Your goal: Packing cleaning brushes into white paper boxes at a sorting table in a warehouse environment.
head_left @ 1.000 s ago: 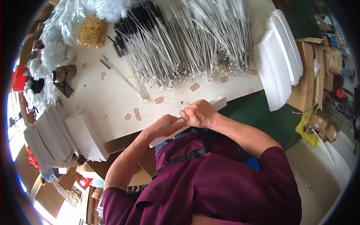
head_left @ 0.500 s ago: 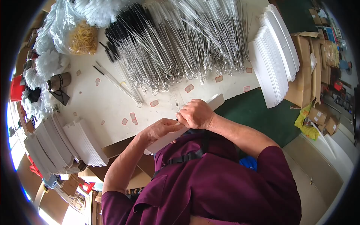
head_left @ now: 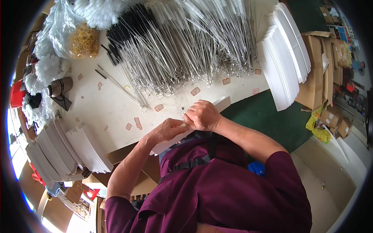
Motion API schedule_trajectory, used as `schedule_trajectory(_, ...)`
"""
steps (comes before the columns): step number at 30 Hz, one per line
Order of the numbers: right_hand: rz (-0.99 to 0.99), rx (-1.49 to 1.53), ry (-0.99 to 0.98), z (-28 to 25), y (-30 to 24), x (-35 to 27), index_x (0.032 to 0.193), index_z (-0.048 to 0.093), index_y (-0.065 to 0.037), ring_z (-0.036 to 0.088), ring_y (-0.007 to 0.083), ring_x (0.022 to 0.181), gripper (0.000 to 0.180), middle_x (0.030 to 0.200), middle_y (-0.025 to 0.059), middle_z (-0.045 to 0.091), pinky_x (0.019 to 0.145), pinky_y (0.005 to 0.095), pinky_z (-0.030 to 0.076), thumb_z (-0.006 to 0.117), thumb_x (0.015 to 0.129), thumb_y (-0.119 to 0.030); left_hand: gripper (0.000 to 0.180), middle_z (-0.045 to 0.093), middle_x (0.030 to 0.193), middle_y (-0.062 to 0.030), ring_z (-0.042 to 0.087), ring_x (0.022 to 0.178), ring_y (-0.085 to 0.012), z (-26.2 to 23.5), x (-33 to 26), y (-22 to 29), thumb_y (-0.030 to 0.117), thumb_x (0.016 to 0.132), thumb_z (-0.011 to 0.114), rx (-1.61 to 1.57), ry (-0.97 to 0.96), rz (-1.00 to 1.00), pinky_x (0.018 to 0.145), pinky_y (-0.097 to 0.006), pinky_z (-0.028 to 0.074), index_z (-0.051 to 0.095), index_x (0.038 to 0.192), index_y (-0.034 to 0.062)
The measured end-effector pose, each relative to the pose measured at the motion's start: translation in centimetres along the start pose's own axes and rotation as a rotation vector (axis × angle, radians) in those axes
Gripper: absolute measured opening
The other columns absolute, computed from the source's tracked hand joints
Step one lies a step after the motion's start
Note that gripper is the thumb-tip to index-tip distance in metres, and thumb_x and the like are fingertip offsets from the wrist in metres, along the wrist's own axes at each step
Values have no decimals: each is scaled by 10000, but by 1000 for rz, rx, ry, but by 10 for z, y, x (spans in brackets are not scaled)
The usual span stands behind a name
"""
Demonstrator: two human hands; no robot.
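A long, narrow white carton [head_left: 222, 104] slants across the front of my body at the table edge. My left hand [head_left: 168, 131] is closed around its lower-left part, with the thumb toward the right hand. Close beside it, my right hand [head_left: 203, 115] is curled over the carton's middle, fingers bent in. The knuckles hide the spot where both hands meet. Just beyond my right hand, a small thin clear item with a dark spot [head_left: 183, 108] shows against the table. Two or three thin brushes with ring ends [head_left: 130, 95] lie apart on the table to the left.
Many wire-handled brushes [head_left: 167, 66], black and pale bristled, cover the far table. White cartons are stacked at right [head_left: 278, 73] and left [head_left: 87, 149]. A bag of yellow rubber bands [head_left: 84, 40] and a dark cup [head_left: 62, 85] stand at far left. Cardboard [head_left: 312, 73] leans at right.
Both hands stay on the white carton, with my left hand shifted slightly up and right, closer to the right one. The right hand has moved a little upward.
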State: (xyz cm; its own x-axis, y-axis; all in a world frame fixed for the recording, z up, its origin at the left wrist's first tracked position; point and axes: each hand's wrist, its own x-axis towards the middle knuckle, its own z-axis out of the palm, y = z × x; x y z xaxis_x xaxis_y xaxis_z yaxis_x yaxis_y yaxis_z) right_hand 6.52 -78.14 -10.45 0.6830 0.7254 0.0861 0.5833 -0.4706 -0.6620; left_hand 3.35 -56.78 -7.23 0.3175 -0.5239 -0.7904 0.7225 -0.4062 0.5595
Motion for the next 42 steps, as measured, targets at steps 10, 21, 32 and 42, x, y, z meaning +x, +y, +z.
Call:
schedule_trajectory(10,31,6,-2,5,1,3,632,583,-94,647,270,613,275,591,86,605,644,395,509,660,864,-221,396,718,897,-57,668,751,-125,-15,15,-16,402,962,684,-238,-163,-184,684,-287,543,734,1077,26)
schedule_trajectory(21,319,58,-617,-24,7,14,874,744,-40,707,387,709,471,707,200,695,677,471,559,531,1005,-439,537,750,1038,-182,732,862,-296,-5,11,-9,446,818,750,424,193,29,816,-408,562,735,1200,69)
schedule_trajectory(32,281,367,-619,-30,14,-6,1175,685,-33,674,392,996,305,999,213,714,871,485,513,618,955,-234,448,755,1010,-171,717,950,-352,-1,0,-1,382,848,739,525,277,69,875,-429,544,733,1211,119)
schedule_trajectory(42,252,202,-496,-20,12,-11,943,716,-33,693,375,776,173,807,171,712,725,463,540,643,931,-190,294,729,863,-181,702,836,-373,-5,1,1,319,923,671,545,289,142,777,-468,536,748,1129,125)
